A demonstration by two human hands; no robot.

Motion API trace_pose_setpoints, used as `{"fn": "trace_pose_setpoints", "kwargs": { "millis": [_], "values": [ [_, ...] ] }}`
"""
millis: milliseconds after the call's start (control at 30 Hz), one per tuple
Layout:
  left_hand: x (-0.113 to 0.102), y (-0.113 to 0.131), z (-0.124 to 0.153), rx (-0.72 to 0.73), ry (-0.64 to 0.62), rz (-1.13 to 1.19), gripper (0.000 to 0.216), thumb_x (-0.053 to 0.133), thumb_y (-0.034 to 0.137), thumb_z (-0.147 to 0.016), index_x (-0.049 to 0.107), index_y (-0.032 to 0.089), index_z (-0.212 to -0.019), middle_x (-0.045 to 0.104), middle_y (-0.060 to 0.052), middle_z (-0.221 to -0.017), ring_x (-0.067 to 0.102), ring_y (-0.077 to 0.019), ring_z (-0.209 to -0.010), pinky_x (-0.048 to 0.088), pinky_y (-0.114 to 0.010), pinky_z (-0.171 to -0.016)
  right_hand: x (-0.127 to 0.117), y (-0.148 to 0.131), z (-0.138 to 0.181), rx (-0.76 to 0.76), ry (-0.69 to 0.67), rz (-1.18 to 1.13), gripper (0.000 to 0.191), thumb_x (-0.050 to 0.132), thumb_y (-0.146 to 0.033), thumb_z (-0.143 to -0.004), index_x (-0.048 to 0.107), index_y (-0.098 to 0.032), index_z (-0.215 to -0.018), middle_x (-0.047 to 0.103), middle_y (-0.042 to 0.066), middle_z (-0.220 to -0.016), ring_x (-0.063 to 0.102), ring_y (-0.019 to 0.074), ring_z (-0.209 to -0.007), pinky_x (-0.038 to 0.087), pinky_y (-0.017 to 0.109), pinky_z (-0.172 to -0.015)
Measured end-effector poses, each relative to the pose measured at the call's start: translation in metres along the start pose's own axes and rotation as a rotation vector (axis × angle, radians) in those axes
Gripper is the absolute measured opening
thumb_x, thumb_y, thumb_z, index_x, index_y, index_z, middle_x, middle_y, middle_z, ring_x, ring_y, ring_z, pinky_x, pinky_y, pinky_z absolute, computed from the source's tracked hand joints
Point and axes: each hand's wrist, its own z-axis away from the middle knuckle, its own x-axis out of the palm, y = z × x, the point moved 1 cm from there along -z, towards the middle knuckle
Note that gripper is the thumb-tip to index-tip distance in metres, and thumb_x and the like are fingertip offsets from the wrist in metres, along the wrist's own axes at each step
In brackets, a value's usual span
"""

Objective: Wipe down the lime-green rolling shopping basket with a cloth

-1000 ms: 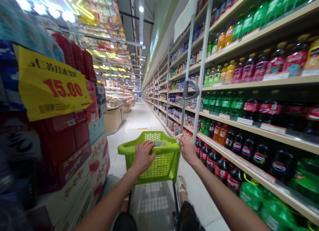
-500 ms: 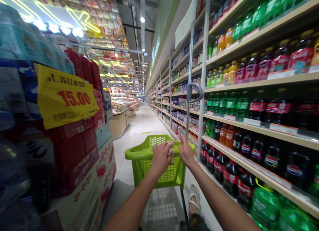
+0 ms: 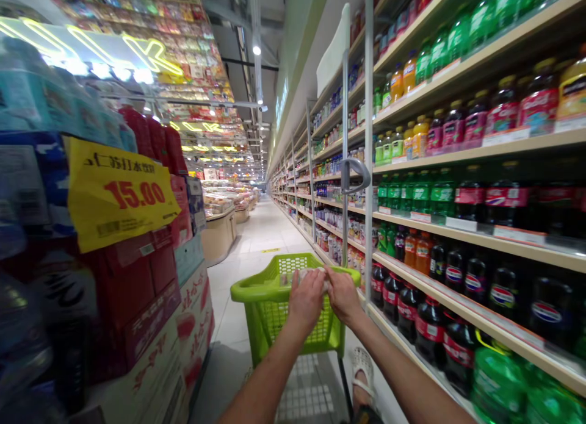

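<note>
A bright green plastic shopping cart [image 3: 263, 297] stands in front of me in the aisle. Both my hands meet over its near rim, right of the rim's middle. My left hand [image 3: 306, 301] is closed on a crumpled white cloth [image 3: 304, 273], which shows in part beyond the fingers; whether it is cloth or tissue is hard to tell. Beside it, my right hand [image 3: 343, 297] has its fingers curled in against the left fingers, at the same whitish piece. Under the hands, the rim is partly hidden.
Shelves [image 3: 480, 149] of soda and juice bottles line the right side, with a grey-handled door [image 3: 354, 175] standing out from them. Stacked drink cartons [image 3: 141, 290] with a yellow price sign [image 3: 123, 192] crowd the left. A pale tiled aisle [image 3: 256, 226] runs ahead past display counters [image 3: 220, 232].
My right hand has moved left from the rim, its outstretched fingers curling in to meet my left hand. My left hand has shifted slightly right with the white cloth.
</note>
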Motion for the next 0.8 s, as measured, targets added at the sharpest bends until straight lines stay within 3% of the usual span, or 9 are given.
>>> {"fn": "trace_pose_setpoints", "kwargs": {
  "millis": [67,200,267,433,533,667,733,800],
  "values": [
    [-0.006,-0.024,0.011,-0.049,0.032,-0.033,0.038,0.04,0.014,-0.08,0.047,0.023,-0.117,0.054,-0.004,-0.123,0.047,-0.0206,-0.115,0.02,-0.053,-0.104,0.0,0.002,0.002,-0.01,0.01,-0.001,0.039,0.034,-0.016,-0.082,0.048,-0.012,-0.118,0.062,0.006,-0.082,0.052,0.0187,-0.079,0.036,0.035,-0.08],
    [-0.031,-0.079,0.034,-0.347,0.158,-0.113,0.036,0.039,0.014,-0.08,0.05,0.02,-0.114,0.059,-0.008,-0.116,0.053,-0.0252,-0.108,0.018,-0.061,-0.1,-0.002,-0.004,0.004,0.009,0.039,0.017,0.038,0.035,-0.016,-0.082,0.049,-0.013,-0.117,0.059,0.005,-0.078,0.05,0.0185,-0.077,0.034,0.034,-0.079],
    [-0.031,-0.074,0.031,-0.368,0.16,-0.094,0.035,0.04,0.014,-0.08,0.05,0.021,-0.113,0.06,-0.008,-0.114,0.053,-0.0251,-0.107,0.018,-0.062,-0.099,-0.002,-0.009,0.005,0.021,0.057,0.033,0.038,0.035,-0.015,-0.081,0.05,-0.012,-0.116,0.059,0.005,-0.077,0.049,0.0187,-0.076,0.034,0.035,-0.079],
    [-0.003,-0.014,0.011,-0.002,0.067,-0.037,0.038,0.045,0.014,-0.078,0.05,0.026,-0.114,0.057,-0.003,-0.119,0.046,-0.0227,-0.116,0.022,-0.055,-0.101,-0.002,-0.01,0.009,-0.013,0.106,0.046,0.037,0.034,-0.014,-0.081,0.051,-0.012,-0.114,0.058,0.005,-0.077,0.048,0.0182,-0.075,0.034,0.035,-0.079],
    [-0.009,-0.035,0.02,0.003,0.106,-0.056,0.039,0.041,0.011,-0.079,0.049,0.025,-0.115,0.056,-0.005,-0.12,0.049,-0.0213,-0.112,0.016,-0.057,-0.102,-0.004,-0.006,0.011,-0.031,0.119,0.045,0.035,0.034,-0.015,-0.082,0.051,-0.012,-0.113,0.059,0.005,-0.079,0.048,0.0181,-0.077,0.034,0.035,-0.08],
    [-0.032,-0.092,0.043,-0.278,0.238,-0.11,0.039,0.037,0.012,-0.081,0.045,0.021,-0.118,0.059,-0.009,-0.116,0.055,-0.0218,-0.105,0.013,-0.059,-0.102,-0.003,-0.009,0.012,-0.009,0.126,0.041,0.034,0.035,-0.016,-0.083,0.053,-0.013,-0.111,0.059,0.005,-0.08,0.048,0.0185,-0.078,0.033,0.035,-0.082],
    [-0.031,-0.09,0.043,-0.293,0.252,-0.11,0.038,0.038,0.013,-0.081,0.046,0.02,-0.117,0.06,-0.009,-0.114,0.055,-0.0218,-0.105,0.017,-0.057,-0.102,-0.003,-0.011,0.012,0.0,0.129,0.041,0.034,0.035,-0.016,-0.083,0.053,-0.013,-0.111,0.059,0.005,-0.08,0.048,0.0186,-0.078,0.032,0.036,-0.084],
    [-0.018,-0.065,0.034,-0.186,0.234,-0.085,0.036,0.038,0.013,-0.081,0.048,0.021,-0.115,0.06,-0.008,-0.114,0.053,-0.0208,-0.108,0.022,-0.053,-0.101,-0.002,-0.012,0.012,0.0,0.134,0.044,0.033,0.035,-0.015,-0.083,0.053,-0.013,-0.111,0.059,0.005,-0.08,0.048,0.0186,-0.078,0.032,0.036,-0.084]
  ]
}}
